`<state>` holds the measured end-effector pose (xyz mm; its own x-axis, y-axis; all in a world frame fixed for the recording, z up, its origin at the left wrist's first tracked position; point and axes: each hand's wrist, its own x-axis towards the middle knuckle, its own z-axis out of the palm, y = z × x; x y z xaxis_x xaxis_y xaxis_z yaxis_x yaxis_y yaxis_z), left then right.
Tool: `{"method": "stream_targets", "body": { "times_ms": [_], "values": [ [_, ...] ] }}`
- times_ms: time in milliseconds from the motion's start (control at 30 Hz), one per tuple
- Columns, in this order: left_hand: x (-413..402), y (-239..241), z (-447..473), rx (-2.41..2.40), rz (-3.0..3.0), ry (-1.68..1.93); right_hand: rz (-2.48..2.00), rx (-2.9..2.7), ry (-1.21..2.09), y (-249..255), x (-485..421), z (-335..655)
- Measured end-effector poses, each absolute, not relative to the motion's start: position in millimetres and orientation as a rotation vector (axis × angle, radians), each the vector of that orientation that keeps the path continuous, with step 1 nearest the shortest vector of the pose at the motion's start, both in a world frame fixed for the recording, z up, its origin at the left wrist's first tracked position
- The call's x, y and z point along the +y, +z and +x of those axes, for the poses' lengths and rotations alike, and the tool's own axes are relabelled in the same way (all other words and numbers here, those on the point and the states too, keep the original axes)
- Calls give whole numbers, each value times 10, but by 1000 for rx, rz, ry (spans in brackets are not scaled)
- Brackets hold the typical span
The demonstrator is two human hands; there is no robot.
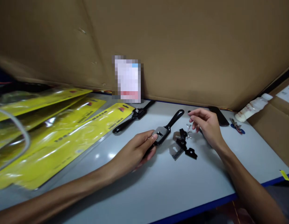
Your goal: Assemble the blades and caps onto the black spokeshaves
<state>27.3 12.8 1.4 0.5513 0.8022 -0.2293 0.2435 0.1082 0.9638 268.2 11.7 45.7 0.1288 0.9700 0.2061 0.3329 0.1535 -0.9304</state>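
My left hand (pixel 144 146) grips a black spokeshave (pixel 176 117) by its body and near handle, and the other handle points up and away. The thumb presses on a grey blade (pixel 160 130) lying on the body, where a small screw shows through the slot. Above the small parts, my right hand (pixel 205 123) is loosely bent, with nothing visible in its fingers. Beneath and left of it lie several black caps (pixel 191 153), silvery thumbscrews (pixel 188 130) and loose slotted blades (pixel 175 151). A second spokeshave (pixel 123 125) rests behind my left hand.
Yellow printed packages (pixel 72 143) in clear plastic cover the left side, with a pale cable (pixel 25 133) over them. At right are a dark phone (pixel 219 115), keys (pixel 238 126) and a tilted bottle (pixel 253 108). Cardboard walls (pixel 182 56) enclose the table. A blurred card (pixel 128 81) leans behind.
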Motion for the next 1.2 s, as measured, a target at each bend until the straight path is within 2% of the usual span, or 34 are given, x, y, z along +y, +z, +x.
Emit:
{"method": "stream_targets", "body": {
  "times_ms": [133, 233, 533, 933, 1200],
  "values": [
    [141, 9, 270, 971, 1451, 509, -1570, -1614, 290, 454, 217, 2912],
    [139, 21, 278, 979, 1450, 499, -1763, -1826, 171, 428, 247, 2984],
    [138, 2, 297, 977, 1447, 481, -1844, -2318, 499, 466, 199, 3098],
    [122, 9, 294, 967, 1468, 455, -2025, -2218, 281, 324, 104, 2693],
    [129, 6, 295, 932, 1459, 472, -1990, -2101, 579, 269, 180, 2766]
  ]
}}
